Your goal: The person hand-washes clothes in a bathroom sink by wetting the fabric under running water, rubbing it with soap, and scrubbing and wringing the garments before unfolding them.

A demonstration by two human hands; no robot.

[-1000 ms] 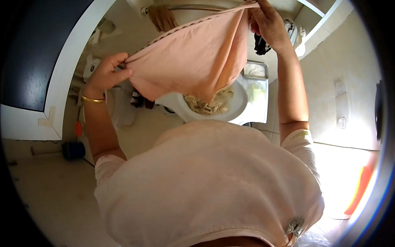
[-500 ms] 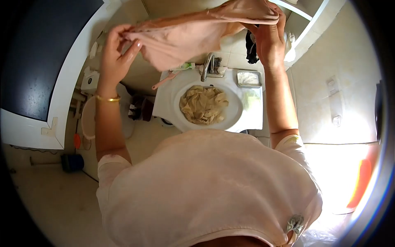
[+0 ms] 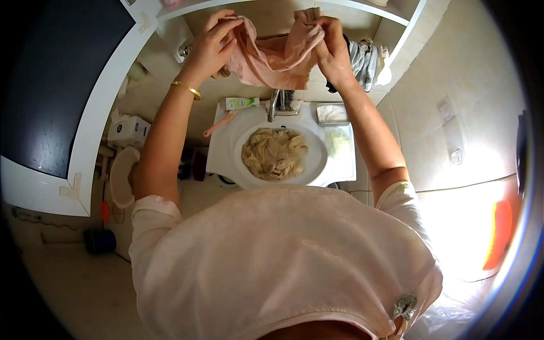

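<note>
A thin pink garment (image 3: 269,62) sags between my two hands above the faucet, its top edge bunched in folds. My left hand (image 3: 214,42) is closed on its left end, fingers curled over the edge. At the other end, my right hand (image 3: 334,51) pinches the gathered fabric. Which garment it is cannot be made out. Beige wet-looking cloth (image 3: 275,153) lies crumpled in the white sink (image 3: 318,161) below. The metal faucet (image 3: 273,105) stands between the garment and the sink bowl.
Grey and dark cloths (image 3: 362,62) hang right of my right hand. A white shelf (image 3: 362,8) spans above. On the counter are a metal tray (image 3: 333,114), a green-and-white tube (image 3: 241,103) and a pink brush (image 3: 221,123). A mirrored door (image 3: 62,73) stands at left.
Both hands have come closer together, and the pink garment has gone from stretched taut to sagging and bunched. My left hand has moved right and up; the right has moved left.
</note>
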